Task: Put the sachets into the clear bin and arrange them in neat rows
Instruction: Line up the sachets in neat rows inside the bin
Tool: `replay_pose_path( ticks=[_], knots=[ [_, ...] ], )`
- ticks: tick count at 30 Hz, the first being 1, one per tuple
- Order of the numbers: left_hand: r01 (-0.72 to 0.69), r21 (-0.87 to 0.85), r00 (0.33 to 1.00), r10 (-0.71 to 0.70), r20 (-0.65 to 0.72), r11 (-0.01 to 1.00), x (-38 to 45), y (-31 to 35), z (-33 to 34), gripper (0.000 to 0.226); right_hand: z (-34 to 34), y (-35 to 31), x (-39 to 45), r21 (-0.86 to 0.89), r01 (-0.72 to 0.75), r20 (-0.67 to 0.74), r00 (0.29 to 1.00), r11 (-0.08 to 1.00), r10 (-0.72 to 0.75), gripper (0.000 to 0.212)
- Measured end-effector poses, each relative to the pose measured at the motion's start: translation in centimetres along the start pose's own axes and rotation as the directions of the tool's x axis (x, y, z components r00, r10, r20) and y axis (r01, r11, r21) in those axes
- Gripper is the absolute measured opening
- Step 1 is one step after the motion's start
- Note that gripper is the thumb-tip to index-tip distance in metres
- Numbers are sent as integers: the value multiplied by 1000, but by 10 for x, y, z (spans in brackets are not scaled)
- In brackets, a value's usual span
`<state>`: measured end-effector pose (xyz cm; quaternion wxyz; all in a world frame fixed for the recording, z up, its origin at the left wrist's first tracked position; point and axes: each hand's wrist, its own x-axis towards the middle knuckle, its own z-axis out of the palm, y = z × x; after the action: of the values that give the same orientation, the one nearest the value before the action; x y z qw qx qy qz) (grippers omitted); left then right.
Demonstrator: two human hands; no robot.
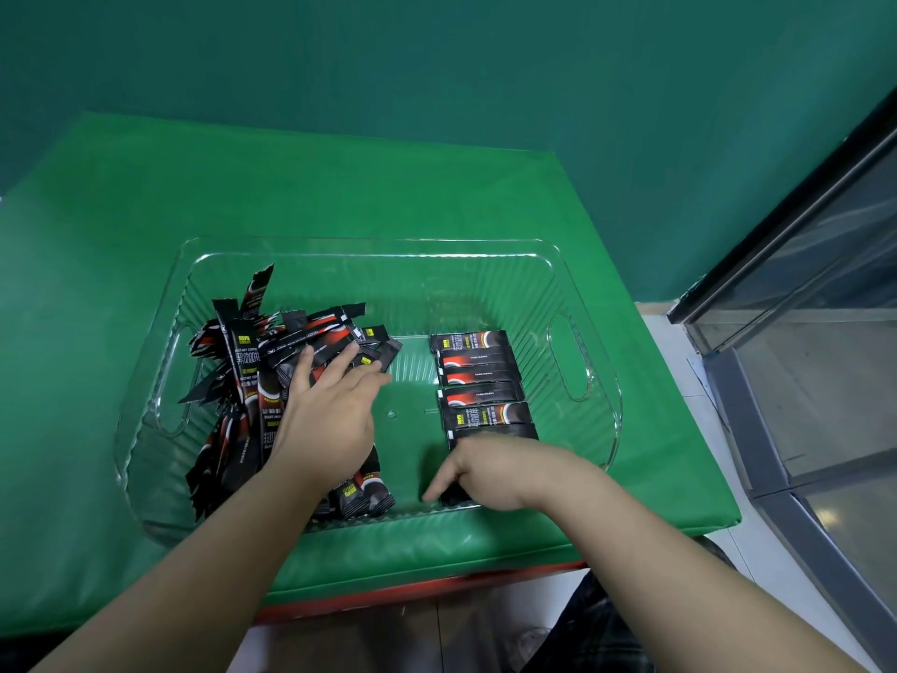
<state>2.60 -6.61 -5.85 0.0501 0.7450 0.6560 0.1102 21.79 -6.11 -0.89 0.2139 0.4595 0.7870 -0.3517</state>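
Note:
The clear bin (594, 332) sits on a green padded table (121, 196). A loose heap of black-and-red sachets (252, 361) fills its left side. Along the right side, several sachets lie flat in a neat row (478, 381). My left hand (330, 410) rests on the heap with its fingers spread and straight. My right hand (495, 471) is at the near end of the row, fingers pointing down onto a dark sachet (454, 495) by the bin's front wall; whether the hand grips it is hidden.
The bin has cut-out handles at both ends (568, 361). A green wall (437, 65) stands behind the table. A glass-fronted cabinet (825, 284) is to the right, and tiled floor (694, 531) shows past the table's front edge.

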Motion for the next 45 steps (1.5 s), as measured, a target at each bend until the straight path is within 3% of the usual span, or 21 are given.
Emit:
replay_pose_path(
  ticks=[5,9,14,21,35,38,42,45],
  knots=[
    [1,-5,1000,-1,0,1000,1,0,1,51,-7,9,-8,53,-50,-3,999,997,51,60],
    [3,-4,1000,-3,3,1000,0,0,1,52,-7,21,-18,204,-27,-166,984,979,61,53],
    [3,-14,1000,-3,-3,1000,1,0,0,52,-1,31,-14,-8,-25,-395,918,1000,20,61],
    [-7,-16,1000,6,-9,1000,0,0,0,51,6,34,-13,-77,-19,-336,942,997,-8,71],
    [3,10,1000,-3,0,1000,1,0,2,52,2,25,-25,-35,-88,-166,983,995,81,63],
    [1,4,1000,-1,-6,1000,0,0,2,52,3,24,-25,-17,-93,-196,977,995,88,64],
    [-2,-1,1000,2,-12,1000,0,-1,3,51,4,25,-24,-33,-90,-346,935,995,73,68],
    [-7,-3,1000,7,-19,1000,1,-1,3,51,6,25,-24,-55,-111,-346,935,992,85,70]
  ],
)
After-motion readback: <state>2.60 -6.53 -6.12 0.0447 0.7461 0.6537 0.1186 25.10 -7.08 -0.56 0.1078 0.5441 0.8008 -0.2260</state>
